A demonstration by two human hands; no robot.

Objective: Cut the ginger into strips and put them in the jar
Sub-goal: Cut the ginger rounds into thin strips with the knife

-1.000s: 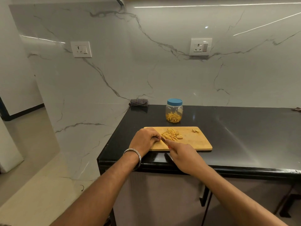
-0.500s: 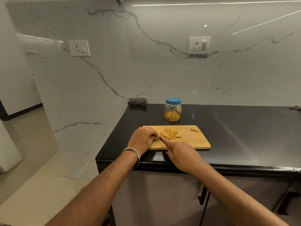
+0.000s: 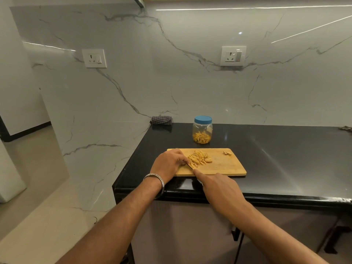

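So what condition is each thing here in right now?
jar: upright, blue lid on, some strips inside
ginger strips: cut, piled on the board
cutting board: flat on the counter
left hand: curled by the pile
right hand: gripping the knife

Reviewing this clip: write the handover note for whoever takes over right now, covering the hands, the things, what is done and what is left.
Left hand: fingers curled on the cutting board, at the left edge of the ginger strips.
Right hand: grips the knife, forefinger along it, blade tip at the pile.
Jar: behind the board on the black counter, blue lid on, some strips already inside.
Done: one batch jarred, the pile cut.
Left: finish cutting, open the jar, add the pile. A scrap lies at the board's far right.
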